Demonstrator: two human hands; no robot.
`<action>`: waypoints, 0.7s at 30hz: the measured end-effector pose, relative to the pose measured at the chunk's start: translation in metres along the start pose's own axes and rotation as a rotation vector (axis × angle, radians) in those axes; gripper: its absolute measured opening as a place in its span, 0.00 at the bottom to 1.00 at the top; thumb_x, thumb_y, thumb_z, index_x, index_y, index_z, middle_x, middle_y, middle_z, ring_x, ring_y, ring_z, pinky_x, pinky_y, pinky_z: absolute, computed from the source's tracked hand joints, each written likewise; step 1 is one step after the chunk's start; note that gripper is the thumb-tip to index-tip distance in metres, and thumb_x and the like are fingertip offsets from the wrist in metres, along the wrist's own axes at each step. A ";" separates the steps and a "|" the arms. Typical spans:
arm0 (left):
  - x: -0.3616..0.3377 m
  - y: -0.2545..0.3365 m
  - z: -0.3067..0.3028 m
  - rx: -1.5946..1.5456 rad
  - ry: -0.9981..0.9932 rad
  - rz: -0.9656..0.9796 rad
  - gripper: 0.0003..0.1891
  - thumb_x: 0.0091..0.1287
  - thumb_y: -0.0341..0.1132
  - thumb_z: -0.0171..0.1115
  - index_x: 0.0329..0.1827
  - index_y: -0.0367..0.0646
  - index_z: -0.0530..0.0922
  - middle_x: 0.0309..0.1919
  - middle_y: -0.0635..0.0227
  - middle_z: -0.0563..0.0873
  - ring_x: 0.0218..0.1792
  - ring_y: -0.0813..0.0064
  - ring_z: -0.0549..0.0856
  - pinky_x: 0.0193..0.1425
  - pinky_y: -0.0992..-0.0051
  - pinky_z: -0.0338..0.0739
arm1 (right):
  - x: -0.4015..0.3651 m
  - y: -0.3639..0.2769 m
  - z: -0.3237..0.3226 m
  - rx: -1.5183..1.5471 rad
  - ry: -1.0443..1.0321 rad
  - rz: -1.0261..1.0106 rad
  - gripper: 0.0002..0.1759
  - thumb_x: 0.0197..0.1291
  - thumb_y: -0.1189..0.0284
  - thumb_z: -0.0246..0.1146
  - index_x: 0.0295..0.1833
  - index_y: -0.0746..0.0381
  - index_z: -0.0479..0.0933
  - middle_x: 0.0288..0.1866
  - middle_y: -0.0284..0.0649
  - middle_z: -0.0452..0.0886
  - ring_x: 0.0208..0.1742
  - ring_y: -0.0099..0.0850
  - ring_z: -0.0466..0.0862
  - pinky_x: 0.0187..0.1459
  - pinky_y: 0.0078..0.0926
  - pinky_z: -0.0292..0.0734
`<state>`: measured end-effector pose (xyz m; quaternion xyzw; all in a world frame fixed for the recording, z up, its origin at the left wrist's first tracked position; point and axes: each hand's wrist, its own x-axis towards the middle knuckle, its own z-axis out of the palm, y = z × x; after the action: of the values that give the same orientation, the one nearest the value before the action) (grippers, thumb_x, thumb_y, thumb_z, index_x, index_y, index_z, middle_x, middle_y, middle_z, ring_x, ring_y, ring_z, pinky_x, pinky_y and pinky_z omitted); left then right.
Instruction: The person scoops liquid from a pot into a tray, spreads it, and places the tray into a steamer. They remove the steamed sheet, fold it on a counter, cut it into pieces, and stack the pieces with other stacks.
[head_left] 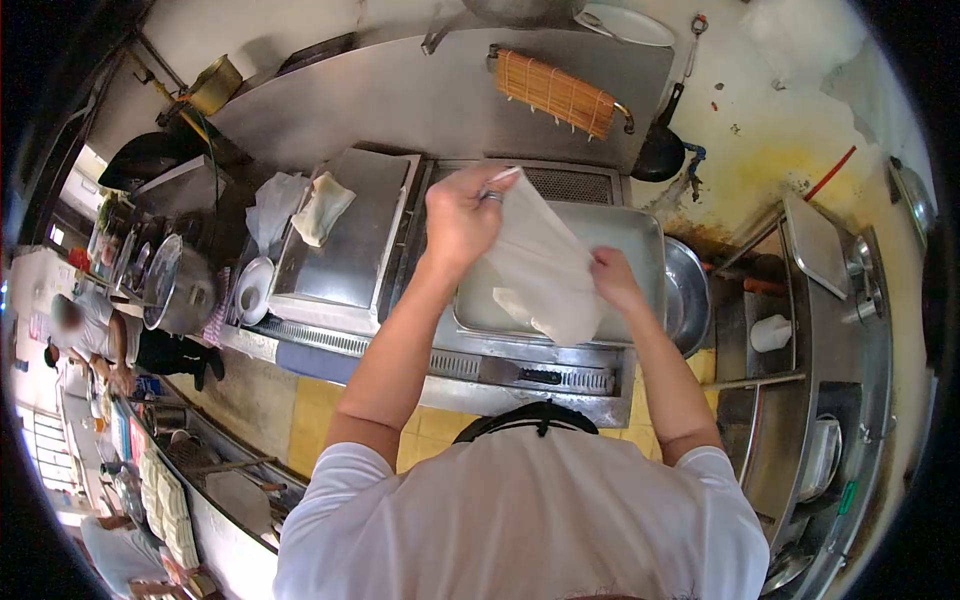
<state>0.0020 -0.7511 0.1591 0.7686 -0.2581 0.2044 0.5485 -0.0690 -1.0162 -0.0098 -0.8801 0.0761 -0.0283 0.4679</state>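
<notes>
Sheet (pixel 540 265) is pinched by the raised left hand (pixel 462 215) and the lower right hand (pixel 612 280), and is held slanting above the tray (pixel 640 232).

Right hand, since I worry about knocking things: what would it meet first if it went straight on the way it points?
The white sheet that its fingers pinch; the right hand points straight into it. Behind the sheet lies the steel tray, though depth is hard to judge.
</notes>
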 end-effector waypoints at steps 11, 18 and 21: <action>-0.007 -0.005 0.025 0.124 -0.062 0.266 0.20 0.54 0.18 0.64 0.48 0.44 0.90 0.42 0.57 0.92 0.43 0.60 0.92 0.49 0.64 0.87 | 0.006 -0.105 0.031 0.275 -0.124 -0.039 0.09 0.60 0.79 0.62 0.45 0.68 0.84 0.37 0.48 0.89 0.40 0.34 0.86 0.44 0.32 0.80; -0.058 -0.122 -0.031 0.262 0.013 -0.198 0.10 0.60 0.23 0.67 0.43 0.42 0.89 0.40 0.53 0.91 0.42 0.57 0.92 0.47 0.64 0.85 | -0.030 0.080 0.024 -0.357 0.206 -0.059 0.09 0.57 0.76 0.61 0.40 0.69 0.83 0.39 0.60 0.85 0.43 0.53 0.86 0.50 0.45 0.80; -0.132 -0.166 0.013 0.551 -0.443 -0.245 0.10 0.62 0.39 0.67 0.38 0.44 0.90 0.39 0.52 0.89 0.42 0.53 0.89 0.50 0.58 0.85 | -0.039 0.081 0.027 -0.587 0.214 -0.245 0.11 0.56 0.75 0.60 0.42 0.66 0.84 0.47 0.58 0.86 0.50 0.53 0.85 0.55 0.47 0.80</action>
<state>0.0026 -0.6969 -0.0466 0.9382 -0.2119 0.0278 0.2723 -0.1125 -1.0321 -0.0909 -0.9719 0.0233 -0.1534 0.1769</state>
